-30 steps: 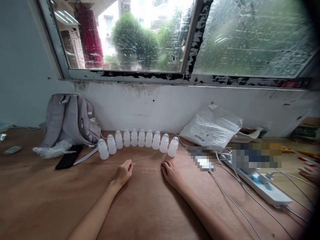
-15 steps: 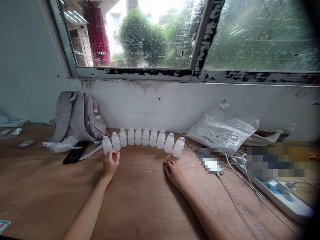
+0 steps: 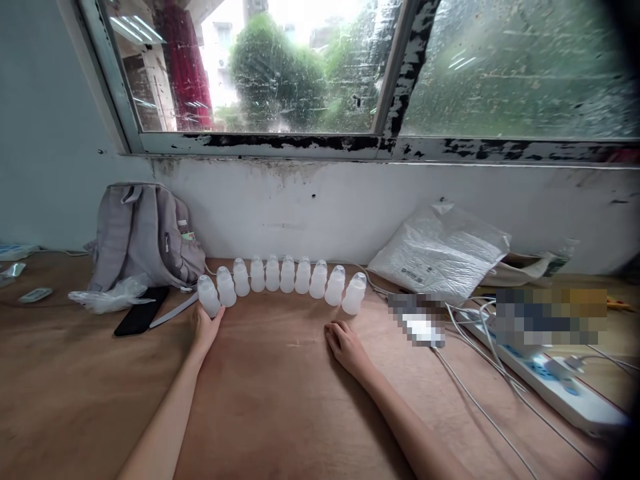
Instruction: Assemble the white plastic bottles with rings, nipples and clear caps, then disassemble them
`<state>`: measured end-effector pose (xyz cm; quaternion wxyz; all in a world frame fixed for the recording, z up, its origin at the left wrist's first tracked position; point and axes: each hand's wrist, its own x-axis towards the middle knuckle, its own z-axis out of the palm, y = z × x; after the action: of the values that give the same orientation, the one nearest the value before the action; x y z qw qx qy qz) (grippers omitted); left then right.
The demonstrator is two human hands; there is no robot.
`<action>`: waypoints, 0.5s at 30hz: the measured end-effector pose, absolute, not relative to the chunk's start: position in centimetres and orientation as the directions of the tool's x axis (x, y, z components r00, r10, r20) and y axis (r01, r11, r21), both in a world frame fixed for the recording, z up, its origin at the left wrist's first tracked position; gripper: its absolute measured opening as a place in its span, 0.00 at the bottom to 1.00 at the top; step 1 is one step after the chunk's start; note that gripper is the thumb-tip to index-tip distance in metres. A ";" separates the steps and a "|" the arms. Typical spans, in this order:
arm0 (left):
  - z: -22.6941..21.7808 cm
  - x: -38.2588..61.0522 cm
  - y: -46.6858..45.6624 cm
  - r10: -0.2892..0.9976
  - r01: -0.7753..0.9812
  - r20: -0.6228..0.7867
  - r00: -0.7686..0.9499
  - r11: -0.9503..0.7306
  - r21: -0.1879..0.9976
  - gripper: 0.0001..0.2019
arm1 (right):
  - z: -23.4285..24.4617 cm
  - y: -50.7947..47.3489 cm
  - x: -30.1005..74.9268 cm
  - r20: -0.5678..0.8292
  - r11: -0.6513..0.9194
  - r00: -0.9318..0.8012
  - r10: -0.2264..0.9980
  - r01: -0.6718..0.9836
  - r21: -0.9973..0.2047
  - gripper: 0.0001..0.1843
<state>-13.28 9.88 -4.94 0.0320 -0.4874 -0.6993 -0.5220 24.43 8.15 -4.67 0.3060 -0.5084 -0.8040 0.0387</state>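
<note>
Several frosted white baby bottles point(image 3: 287, 275) with clear domed caps stand upright in a curved row on the wooden table. My left hand point(image 3: 206, 330) has its thumb and fingers around the base of the leftmost bottle point(image 3: 209, 297), which tilts slightly to the left. At the other end, my right hand point(image 3: 345, 343) rests on the table with its fingers curled in and no object visible in them. It lies just in front of the rightmost bottle point(image 3: 355, 295), apart from it.
A grey backpack point(image 3: 143, 233), a crumpled clear plastic bag point(image 3: 111, 297) and a black phone-like slab point(image 3: 141, 312) lie at left. On the right are a silvery plastic mailer point(image 3: 440, 250), a blurred device point(image 3: 417, 321), cables and a white power strip point(image 3: 575, 403). A wall and window point(image 3: 300, 80) stand behind.
My left hand has moved slightly left and its fingers now go around the leftmost bottle's base. The view has shifted a little to the right. My right hand stays in place.
</note>
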 end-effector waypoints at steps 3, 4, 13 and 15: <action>-4.9 -13.3 9.9 0.664 0.700 0.520 -0.538 0.007 0.714 0.24 | -4.6 8.1 24.4 0.450 0.476 -0.293 0.844 0.794 -0.377 0.12; -4.8 -13.3 9.8 0.660 0.690 0.509 -0.552 0.019 0.724 0.23 | -4.5 8.1 24.4 0.446 0.473 -0.290 0.847 0.795 -0.380 0.12; -2.0 -10.9 6.9 0.606 0.681 0.559 -0.566 -0.039 0.731 0.22 | -3.2 7.2 24.2 0.456 0.428 -0.132 0.880 0.635 -0.643 0.12; -1.2 -9.2 5.9 0.680 0.780 0.664 -0.311 -0.217 0.587 0.21 | -2.3 6.7 23.9 0.408 0.346 0.028 0.913 0.478 -0.808 0.14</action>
<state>-9.20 5.89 -1.16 0.0487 -0.5851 -0.6239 -0.5157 23.91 6.73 -2.26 0.4869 -0.5265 -0.6602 0.2234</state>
